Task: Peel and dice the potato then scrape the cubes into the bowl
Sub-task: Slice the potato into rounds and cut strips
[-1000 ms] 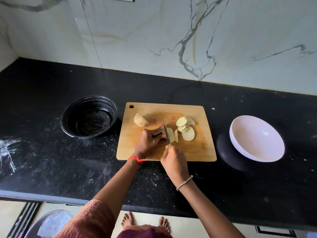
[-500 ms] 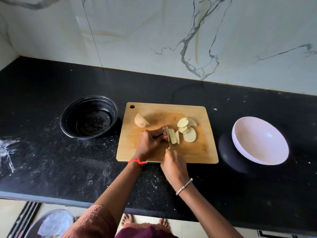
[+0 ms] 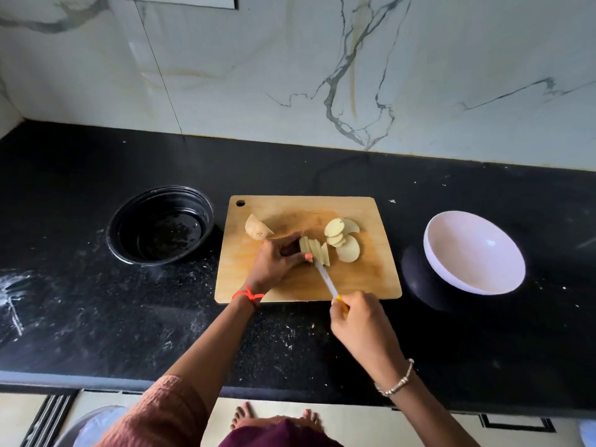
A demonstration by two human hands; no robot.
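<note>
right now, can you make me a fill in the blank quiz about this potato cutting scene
1. The right hand holds the knife by its ___ handle.
2. The left hand steadies the half-sliced potato on the wooden ___.
3. The bowl to the right of both hands is ___ in colour.
4. The round slices lie piled to the ___ of the left hand.
Missing words: yellow; cutting board; white; right.

- L hand [image 3: 277, 260] grips sliced potato [image 3: 315, 253] on board [image 3: 371, 280].
- R hand [image 3: 362, 325] holds knife [image 3: 325, 280], tip at slices.
- White bowl [image 3: 474, 253] R of board; black bowl [image 3: 161, 225] L.
</note>
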